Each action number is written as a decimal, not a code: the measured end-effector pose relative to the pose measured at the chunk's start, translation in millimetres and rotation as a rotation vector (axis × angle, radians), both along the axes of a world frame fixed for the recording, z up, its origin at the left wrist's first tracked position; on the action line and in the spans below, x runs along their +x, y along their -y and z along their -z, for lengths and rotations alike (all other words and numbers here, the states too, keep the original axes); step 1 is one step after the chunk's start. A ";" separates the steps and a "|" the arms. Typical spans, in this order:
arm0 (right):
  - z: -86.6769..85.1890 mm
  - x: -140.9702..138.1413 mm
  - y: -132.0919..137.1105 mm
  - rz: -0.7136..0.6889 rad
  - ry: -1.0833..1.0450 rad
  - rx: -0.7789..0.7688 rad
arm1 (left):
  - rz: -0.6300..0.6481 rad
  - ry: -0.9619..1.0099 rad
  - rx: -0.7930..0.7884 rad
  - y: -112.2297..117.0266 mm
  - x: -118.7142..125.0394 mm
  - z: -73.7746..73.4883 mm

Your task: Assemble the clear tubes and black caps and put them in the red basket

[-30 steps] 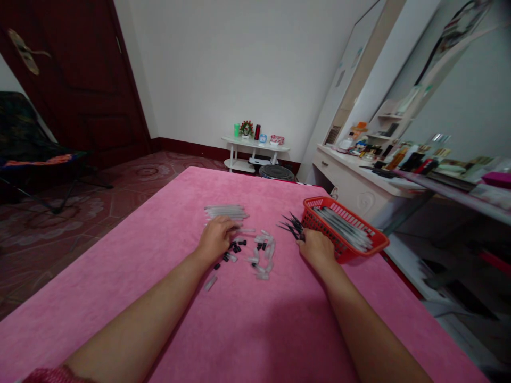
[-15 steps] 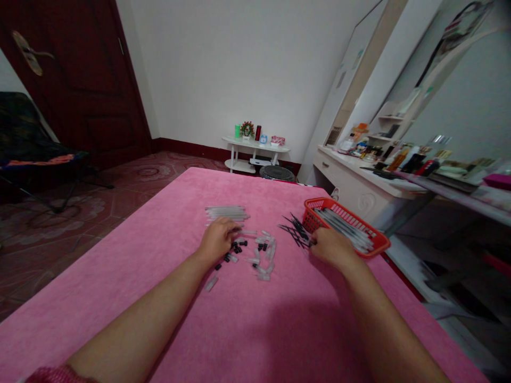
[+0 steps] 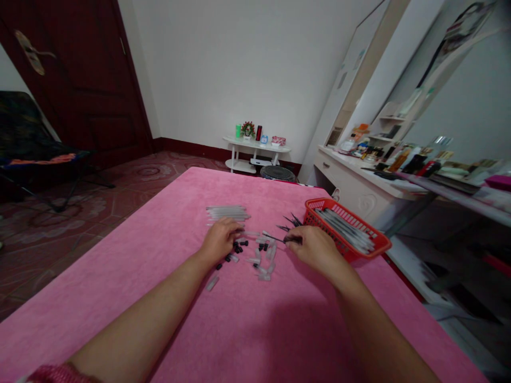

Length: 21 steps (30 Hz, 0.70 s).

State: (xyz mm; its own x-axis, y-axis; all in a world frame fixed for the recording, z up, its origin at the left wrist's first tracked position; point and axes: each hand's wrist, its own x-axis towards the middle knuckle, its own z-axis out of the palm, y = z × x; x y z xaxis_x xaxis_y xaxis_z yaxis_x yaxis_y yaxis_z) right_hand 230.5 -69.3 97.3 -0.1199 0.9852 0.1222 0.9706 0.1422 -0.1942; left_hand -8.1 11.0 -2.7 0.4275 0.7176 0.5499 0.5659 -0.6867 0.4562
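Observation:
My right hand (image 3: 313, 247) pinches a thin black pen refill (image 3: 274, 238), which points left towards the loose caps. Behind that hand lies a small pile of similar black refills (image 3: 294, 219), partly hidden by it. My left hand (image 3: 219, 240) is closed, and a translucent pen barrel (image 3: 252, 233) juts out to the right from its fingertips. Just beyond the left hand, several clear barrels (image 3: 227, 211) lie side by side. Small black plugs (image 3: 238, 247) are scattered by its fingers. Clear caps (image 3: 264, 269) lie loosely between the two hands.
An orange-red plastic basket (image 3: 381, 246) holding grey-white pens (image 3: 347, 231) stands at the right edge of the pink-covered table (image 3: 159, 207). Beyond it is a white dresser (image 3: 359, 194) crowded with bottles. A folding chair (image 3: 35, 143) stands at the far left.
My right hand has moved left, away from the refill pile beside the basket, and carries a black refill towards the left hand. The left hand has hardly moved.

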 end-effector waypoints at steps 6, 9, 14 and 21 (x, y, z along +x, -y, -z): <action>2.7 -3.6 2.0 -0.008 0.009 -0.006 | 0.037 0.000 0.005 1.3 2.1 -0.5; 4.3 -5.2 2.9 -0.009 0.019 0.017 | 0.052 -0.011 0.016 2.2 2.4 -1.6; 7.5 -8.4 3.1 -0.028 0.027 0.027 | 0.081 -0.040 0.006 6.1 5.3 -4.4; 12.1 -22.5 1.9 -0.123 -0.197 0.263 | 0.075 0.066 -0.091 9.8 12.4 -1.8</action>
State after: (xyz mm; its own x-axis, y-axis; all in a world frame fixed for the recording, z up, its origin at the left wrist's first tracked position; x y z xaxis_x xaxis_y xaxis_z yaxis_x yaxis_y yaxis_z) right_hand 208.0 -71.2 85.2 -0.1848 0.8966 0.4025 0.8905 0.3260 -0.3173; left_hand 4.2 1.2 -0.9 0.4470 0.7328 0.5130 0.4807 -0.6804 0.5531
